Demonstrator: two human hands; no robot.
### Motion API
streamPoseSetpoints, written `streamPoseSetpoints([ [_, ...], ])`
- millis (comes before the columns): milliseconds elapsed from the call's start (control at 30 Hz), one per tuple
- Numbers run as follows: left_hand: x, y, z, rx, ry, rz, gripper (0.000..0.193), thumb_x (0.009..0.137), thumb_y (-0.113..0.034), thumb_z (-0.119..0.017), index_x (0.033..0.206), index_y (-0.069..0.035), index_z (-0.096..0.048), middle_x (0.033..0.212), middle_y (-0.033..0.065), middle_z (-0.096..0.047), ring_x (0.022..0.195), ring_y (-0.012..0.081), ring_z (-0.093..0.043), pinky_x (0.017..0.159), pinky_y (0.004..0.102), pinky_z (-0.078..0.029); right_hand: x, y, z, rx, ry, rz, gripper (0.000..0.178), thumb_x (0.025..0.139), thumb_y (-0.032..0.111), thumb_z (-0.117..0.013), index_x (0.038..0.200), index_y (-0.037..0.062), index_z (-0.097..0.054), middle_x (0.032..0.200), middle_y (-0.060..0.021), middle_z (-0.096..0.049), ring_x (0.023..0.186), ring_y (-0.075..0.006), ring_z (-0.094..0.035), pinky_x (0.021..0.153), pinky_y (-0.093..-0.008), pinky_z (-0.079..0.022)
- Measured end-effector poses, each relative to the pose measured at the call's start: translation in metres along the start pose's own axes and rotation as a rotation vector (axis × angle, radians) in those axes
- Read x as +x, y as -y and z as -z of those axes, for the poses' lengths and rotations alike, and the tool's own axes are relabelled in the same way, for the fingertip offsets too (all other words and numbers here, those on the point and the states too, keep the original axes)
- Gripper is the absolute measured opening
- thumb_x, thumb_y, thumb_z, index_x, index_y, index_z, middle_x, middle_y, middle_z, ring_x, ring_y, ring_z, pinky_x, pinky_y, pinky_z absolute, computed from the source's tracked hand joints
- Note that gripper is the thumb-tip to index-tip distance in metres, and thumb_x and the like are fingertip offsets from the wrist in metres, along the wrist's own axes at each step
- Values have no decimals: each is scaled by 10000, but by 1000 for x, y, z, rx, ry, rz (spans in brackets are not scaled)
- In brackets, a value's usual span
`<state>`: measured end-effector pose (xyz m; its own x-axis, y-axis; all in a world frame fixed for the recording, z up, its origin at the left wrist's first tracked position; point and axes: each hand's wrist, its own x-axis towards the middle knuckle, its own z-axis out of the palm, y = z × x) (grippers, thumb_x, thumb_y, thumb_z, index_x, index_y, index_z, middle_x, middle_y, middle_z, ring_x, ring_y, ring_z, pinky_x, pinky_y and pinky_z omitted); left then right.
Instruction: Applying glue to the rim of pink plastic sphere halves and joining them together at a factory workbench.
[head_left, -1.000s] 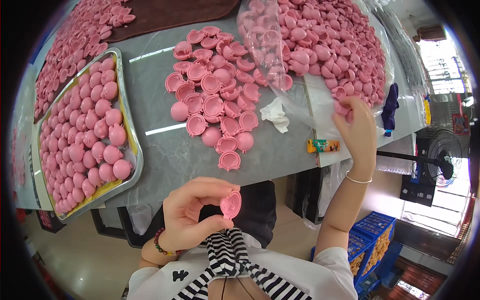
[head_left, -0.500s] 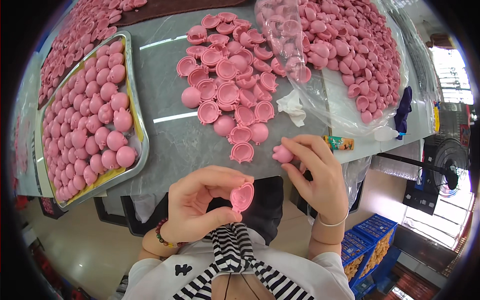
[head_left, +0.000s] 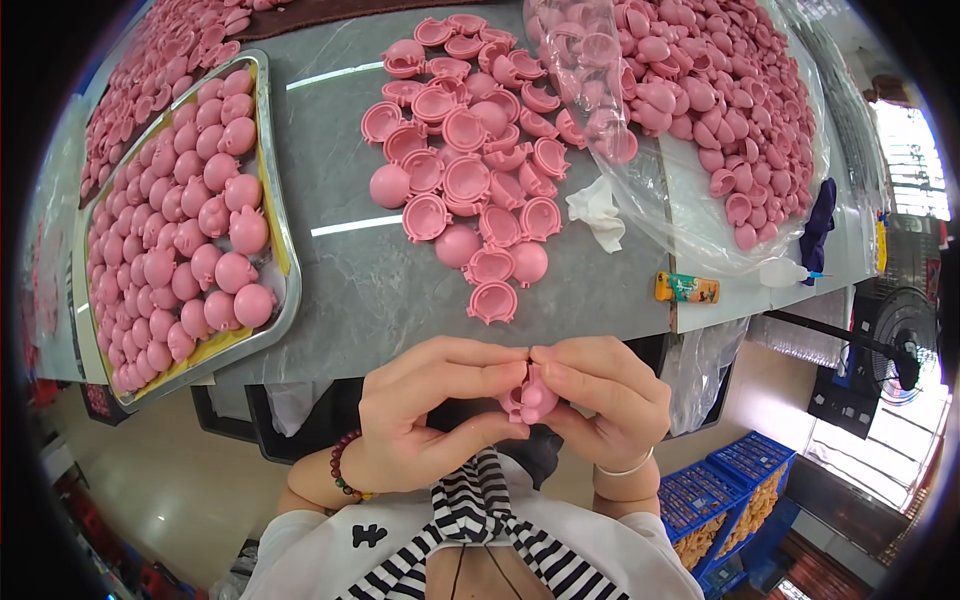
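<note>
Close to my body, just off the table's front edge, my left hand (head_left: 425, 415) and my right hand (head_left: 610, 400) meet at the fingertips. Between them is a pink plastic piece (head_left: 530, 399) with small rounded knobs. The left fingers pinch a hollow pink half shell, now mostly hidden. My right thumb and fingers grip the knobbed piece against it; whether the two are joined cannot be seen. Beyond my hands lies a loose group of pink half shells (head_left: 466, 181), many with the hollow side up. The nearest half shell (head_left: 492, 301) lies just past my fingers.
At the left stands a metal tray (head_left: 287, 290) of assembled pink balls (head_left: 185, 250). A clear plastic bag (head_left: 650, 225) spills many half shells at the far right. Nearer lie a crumpled white tissue (head_left: 597, 213), an orange-green lighter (head_left: 687, 288) and a white bottle (head_left: 783, 272).
My right hand has brought the knobbed piece from the table's edge leftward to my left hand. The left hand has shifted slightly right, and the two pieces now meet.
</note>
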<state>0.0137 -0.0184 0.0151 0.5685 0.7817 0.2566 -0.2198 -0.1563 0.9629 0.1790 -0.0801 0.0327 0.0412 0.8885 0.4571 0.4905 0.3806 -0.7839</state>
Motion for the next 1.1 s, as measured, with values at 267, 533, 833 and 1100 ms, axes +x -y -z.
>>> streamPoseSetpoints([
  [267,6,5,1,-82,44,22,405,614,-39,-746,993,12,-610,964,120,-602,779,141,-594,678,252,-475,-3,-1,-2,-187,-61,133,355,587,33,-745,923,23,-633,791,-68,-604,659,-198,-580,574,-258,-476],
  [533,8,2,-1,7,28,-70,389,616,-96,-748,973,6,-628,936,110,-631,769,209,-585,676,272,-474,-15,5,-20,-129,-155,168,327,594,-12,-711,899,-11,-593,739,-87,-594,611,-217,-585,537,-283,-499],
  [833,4,7,6,-72,117,-133,408,648,-189,-748,952,46,-609,910,207,-625,790,225,-561,654,311,-468,-18,7,-26,-97,-206,198,279,612,-8,-699,872,0,-596,740,-97,-591,619,-230,-588,541,-289,-501],
  [1100,-1,13,14,-903,130,267,602,700,-523,-653,973,2,-536,840,80,-540,786,145,-534,668,250,-400,-16,-32,45,-499,-936,106,291,765,61,-554,1027,-19,-455,906,-126,-498,768,-210,-475,652,-271,-427],
])
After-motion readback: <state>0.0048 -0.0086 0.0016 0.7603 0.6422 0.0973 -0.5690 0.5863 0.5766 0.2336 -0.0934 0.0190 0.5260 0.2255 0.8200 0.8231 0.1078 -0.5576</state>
